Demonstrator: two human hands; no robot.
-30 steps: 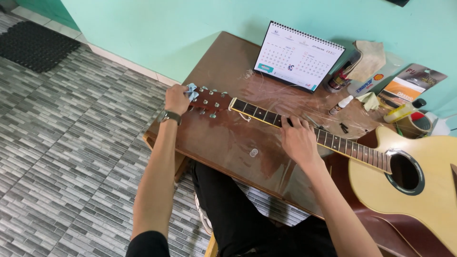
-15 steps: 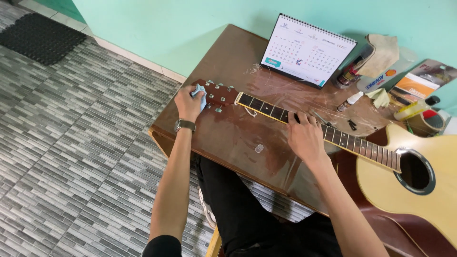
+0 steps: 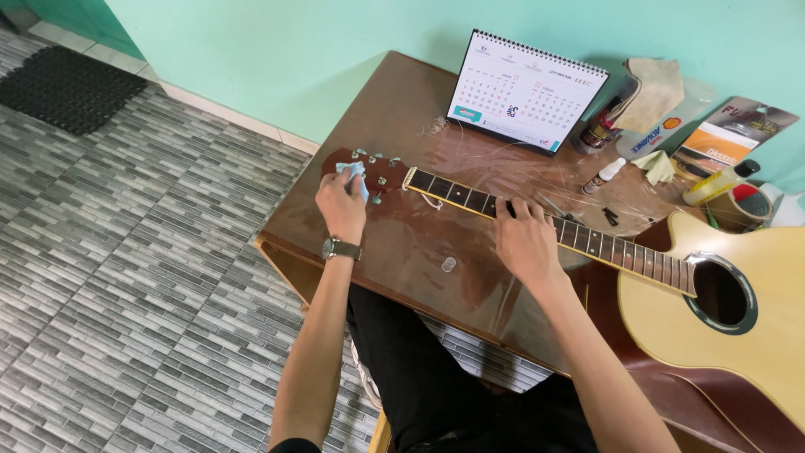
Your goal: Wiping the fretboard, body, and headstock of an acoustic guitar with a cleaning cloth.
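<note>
Guitar headstock (image 3: 379, 173) lies on the bench (image 3: 402, 243) under the left hand (image 3: 342, 205), which pinches a blue cloth (image 3: 353, 173) against it, while the right hand (image 3: 524, 243) presses flat on the neck (image 3: 587, 239); short, light strokes between the tuners seem advisable.

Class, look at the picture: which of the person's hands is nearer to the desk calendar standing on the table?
Right. The right hand rests on the guitar neck, just below the desk calendar. The left hand is at the headstock, off to the calendar's left.
</note>
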